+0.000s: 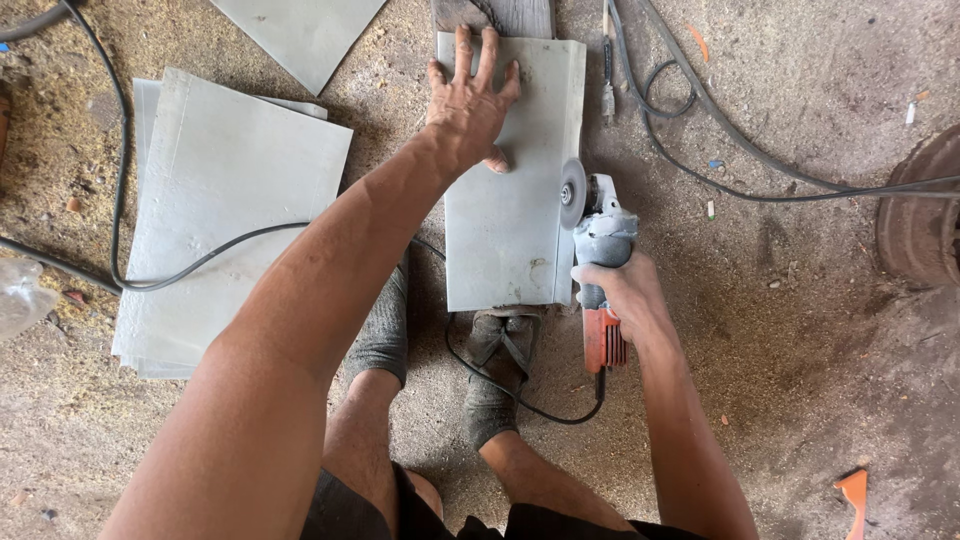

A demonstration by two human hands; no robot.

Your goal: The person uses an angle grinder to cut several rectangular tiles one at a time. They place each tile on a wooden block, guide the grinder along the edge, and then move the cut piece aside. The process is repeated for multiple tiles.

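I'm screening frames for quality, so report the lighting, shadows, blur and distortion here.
Head view: soft, even daylight, no glare on the metal sheet; faint shadows beside the left hand and forearm; the grinder in the right hand is sharp; wide-angle lens stretches the near forearm.

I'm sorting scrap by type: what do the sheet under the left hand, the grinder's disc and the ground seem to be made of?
The sheet under the left hand looks like thin grey sheet metal: matte, flat, with crisp edges and a straight line near its right edge. The disc on the angle grinder in the right hand looks like a grey abrasive wheel with a metal hub. The ground looks like packed dirt strewn with sawdust.
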